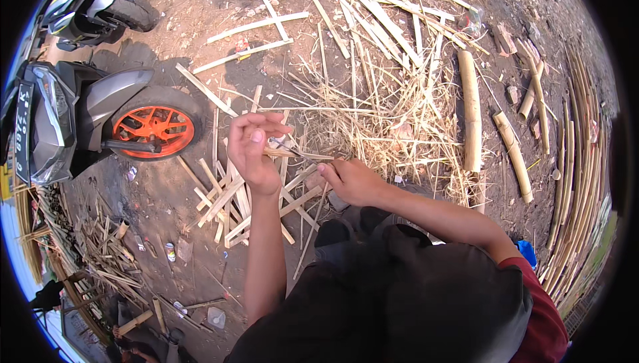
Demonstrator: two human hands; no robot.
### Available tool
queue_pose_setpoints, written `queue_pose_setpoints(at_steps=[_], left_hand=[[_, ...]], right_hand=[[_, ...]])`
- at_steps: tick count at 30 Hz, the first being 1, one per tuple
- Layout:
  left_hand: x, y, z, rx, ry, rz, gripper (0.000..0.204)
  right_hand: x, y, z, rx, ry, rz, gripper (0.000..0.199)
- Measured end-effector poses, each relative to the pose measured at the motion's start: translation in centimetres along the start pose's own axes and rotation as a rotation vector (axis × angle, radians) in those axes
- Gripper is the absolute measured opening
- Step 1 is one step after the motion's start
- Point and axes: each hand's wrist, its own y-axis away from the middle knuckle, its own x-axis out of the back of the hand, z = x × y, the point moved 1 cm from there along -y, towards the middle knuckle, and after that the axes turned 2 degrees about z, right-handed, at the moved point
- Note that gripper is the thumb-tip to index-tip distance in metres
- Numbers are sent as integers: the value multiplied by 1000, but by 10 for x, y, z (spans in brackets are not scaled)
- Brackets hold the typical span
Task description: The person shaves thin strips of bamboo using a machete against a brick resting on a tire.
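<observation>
My right hand [356, 180] is closed, its thumb lying along the handle end of a knife. The thin dark knife blade [296, 151] points left toward my other palm. My left hand [254, 150] is raised beside the blade tip, with its thumb up and its fingers loosely bent and apart. A pale bamboo strip [283, 154] runs just under the blade between the two hands; whether either hand touches it is hard to make out. Below them lies a loose pile of split bamboo strips [229, 196] on the dirt.
A heap of bamboo shavings [399, 123] spreads ahead, with long split strips [379, 13] beyond it. Thick bamboo poles [470, 110] lie to the right, near a stack of long canes [572, 183]. A motorcycle with an orange wheel [154, 130] stands at left.
</observation>
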Motion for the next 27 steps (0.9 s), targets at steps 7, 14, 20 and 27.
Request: queue_pose_setpoints(at_steps=[7, 14, 20, 27], left_hand=[[3, 19, -21, 131, 20, 76, 46], [9, 4, -29, 93, 52, 278, 41], [-12, -1, -32, 52, -27, 492, 44], [-24, 0, -51, 46, -78, 344, 43]], right_hand=[[-11, 2, 10, -365, -352, -155, 63], [37, 6, -36, 17, -587, 202, 61], [-12, 7, 22, -21, 106, 54, 60], [-15, 12, 40, -421, -427, -104, 62]])
